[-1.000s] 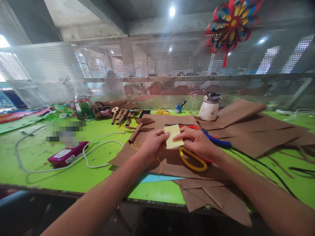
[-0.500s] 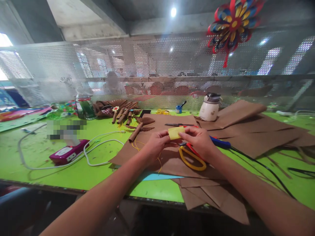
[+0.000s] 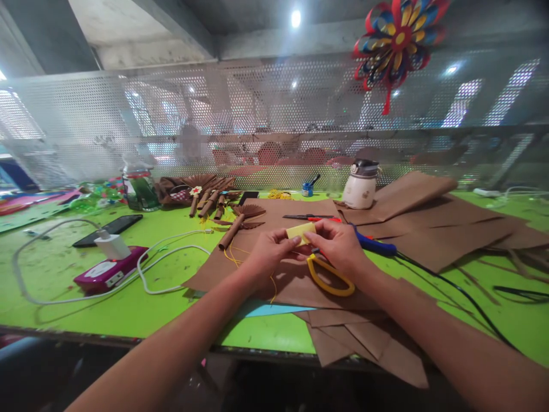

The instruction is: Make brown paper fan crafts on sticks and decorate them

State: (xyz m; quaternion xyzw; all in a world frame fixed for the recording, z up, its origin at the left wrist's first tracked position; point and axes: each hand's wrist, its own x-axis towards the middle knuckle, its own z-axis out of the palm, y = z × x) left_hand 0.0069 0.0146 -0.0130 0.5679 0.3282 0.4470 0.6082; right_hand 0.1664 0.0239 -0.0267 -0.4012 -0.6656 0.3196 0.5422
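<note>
Both my hands pinch a small piece of yellow paper (image 3: 299, 232), now folded into a narrow strip, above a pile of brown paper sheets (image 3: 274, 269). My left hand (image 3: 269, 256) grips its left end between thumb and fingers. My right hand (image 3: 338, 247) grips its right end. Yellow-handled scissors (image 3: 326, 277) lie on the brown paper just below my right hand. A thin yellow thread (image 3: 235, 260) trails by my left wrist.
On the green table (image 3: 128, 297) lie a pink device (image 3: 109, 270) with a white charger and cables, a black phone (image 3: 107, 229), rolled brown paper fans (image 3: 223, 214), a white jar (image 3: 360, 186), a blue-handled tool (image 3: 373, 245) and more brown sheets (image 3: 450, 229). A perforated screen stands behind.
The yellow paper has gone from an open square to a narrow folded strip between my fingers. My hands have stayed over the brown paper.
</note>
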